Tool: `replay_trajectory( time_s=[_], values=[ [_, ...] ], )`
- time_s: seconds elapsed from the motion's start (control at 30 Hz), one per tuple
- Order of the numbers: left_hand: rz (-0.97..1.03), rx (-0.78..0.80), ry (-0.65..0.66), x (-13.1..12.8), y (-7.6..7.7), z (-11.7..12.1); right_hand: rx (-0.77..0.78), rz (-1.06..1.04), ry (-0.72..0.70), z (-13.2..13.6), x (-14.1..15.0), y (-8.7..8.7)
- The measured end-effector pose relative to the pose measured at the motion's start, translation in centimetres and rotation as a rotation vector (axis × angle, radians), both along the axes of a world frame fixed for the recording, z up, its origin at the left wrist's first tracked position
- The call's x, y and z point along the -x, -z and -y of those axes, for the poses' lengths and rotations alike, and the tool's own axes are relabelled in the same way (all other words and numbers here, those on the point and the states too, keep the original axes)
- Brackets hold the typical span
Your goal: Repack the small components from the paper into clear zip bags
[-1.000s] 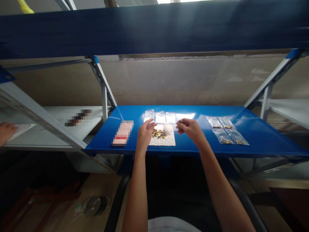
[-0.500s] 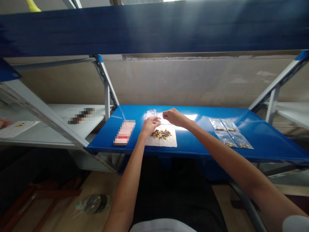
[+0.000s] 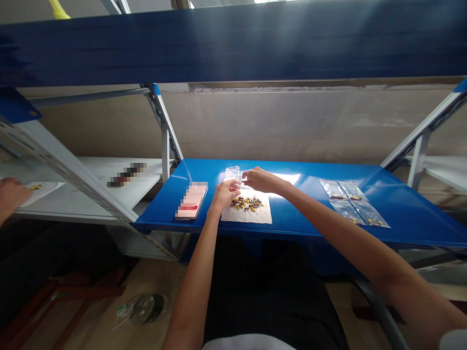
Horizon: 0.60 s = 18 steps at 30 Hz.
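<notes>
My left hand point(image 3: 223, 195) is curled above the left edge of a white paper towel point(image 3: 246, 218), fingertips drawn together; what they hold, if anything, is too small to make out. Brown and yellow capsules point(image 3: 248, 203) lie loose in a pile on the towel, just right of that hand. My right hand point(image 3: 260, 179) reaches in from the right over the towel's far edge, fingers pinched on what looks like a clear plastic bag, mostly hidden. The fingertips of both hands nearly meet. Behind the left hand lies a flat clear plastic bag point(image 3: 232, 172) on the blue table point(image 3: 292, 204).
Several clear bags with capsules in them point(image 3: 352, 201) lie on the right of the table. A pink, partly blurred flat object point(image 3: 192, 200) lies at left. Another person's hand point(image 3: 12, 197) is at a white shelf at far left. A blue beam point(image 3: 233, 46) crosses overhead.
My right hand has swung left from beside the towel to the bags behind it, then drawn slightly closer to my left hand. My left hand's fingers have curled in.
</notes>
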<state>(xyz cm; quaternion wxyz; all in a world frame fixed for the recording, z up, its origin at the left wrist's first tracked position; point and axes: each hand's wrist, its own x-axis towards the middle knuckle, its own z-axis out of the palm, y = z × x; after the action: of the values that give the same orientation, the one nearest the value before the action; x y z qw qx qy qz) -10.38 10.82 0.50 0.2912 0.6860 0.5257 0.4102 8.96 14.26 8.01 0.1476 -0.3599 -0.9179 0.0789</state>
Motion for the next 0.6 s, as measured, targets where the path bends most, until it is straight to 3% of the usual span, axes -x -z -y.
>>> replay_trajectory(
  time_s=[0.47, 0.6],
  values=[
    [-0.046, 0.017, -0.001, 0.2, -0.6, 0.6, 0.055, -0.13, 0.046, 1.0, -0.5, -0.5],
    [-0.055, 0.006, -0.019, 0.1, -0.6, 0.4, 0.061, -0.238, 0.138, 1.0, -0.8, -0.3]
  ],
)
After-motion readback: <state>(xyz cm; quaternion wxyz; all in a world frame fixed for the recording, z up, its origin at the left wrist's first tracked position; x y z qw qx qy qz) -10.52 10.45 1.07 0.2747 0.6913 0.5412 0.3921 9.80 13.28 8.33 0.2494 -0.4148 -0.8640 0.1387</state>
